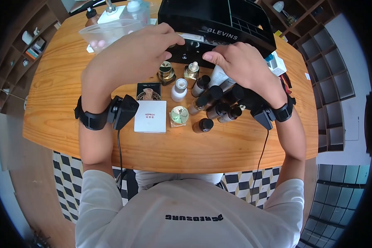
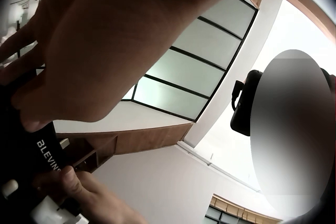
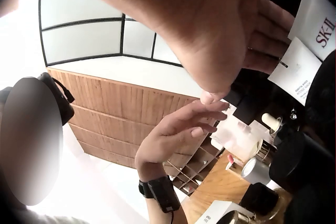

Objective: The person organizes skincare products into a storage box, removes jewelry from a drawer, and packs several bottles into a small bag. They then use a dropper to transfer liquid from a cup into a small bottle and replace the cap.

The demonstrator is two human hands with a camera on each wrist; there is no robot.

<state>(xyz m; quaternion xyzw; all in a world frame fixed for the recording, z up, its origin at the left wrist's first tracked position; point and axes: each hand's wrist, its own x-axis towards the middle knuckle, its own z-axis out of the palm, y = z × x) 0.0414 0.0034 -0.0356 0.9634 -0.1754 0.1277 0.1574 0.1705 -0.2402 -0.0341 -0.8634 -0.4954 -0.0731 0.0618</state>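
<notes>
- Left hand [image 1: 146, 47], upper centre-left of the head view: fingers loosely bent and apart, nothing visibly held.
- Right hand [image 1: 240, 63], upper centre-right: fingers fairly straight in the right wrist view, thumb pointing left in the head view, no grip in sight; cannot tell whether touching the drawer [image 1: 190, 51].
- Between the 2 hands, at upper centre: the drawer, black and apparently pulled out, in front of the organizer [image 1: 186, 20], with pale items behind its front.
- Just below these in the frame, on the desk [image 1: 66, 103]: gold jar [image 1: 165, 72], dropper bottle [image 1: 193, 69] and 2 tubes [image 1: 218, 77].
- Around centre: white bottle [image 1: 179, 91], tightly grouped dark bottles [image 1: 203, 125], green-topped jar [image 1: 179, 115], white box [image 1: 150, 116].
- Likeliest trouble: dark bottles toppling against one another, from a sweep of the right wrist camera [image 1: 262, 116], low beside them.
- Gold jar and dropper bottle perhaps bumped, if drawing the drawer further down the frame.
- Tubes liable to tip, from a brush of the right fingers.
- Pinched fingertips possible, from closing the drawer with fingers over its rim.
- Cable [image 1: 265, 153], lower right: possible snag on the desk edge during a long reach.
</notes>
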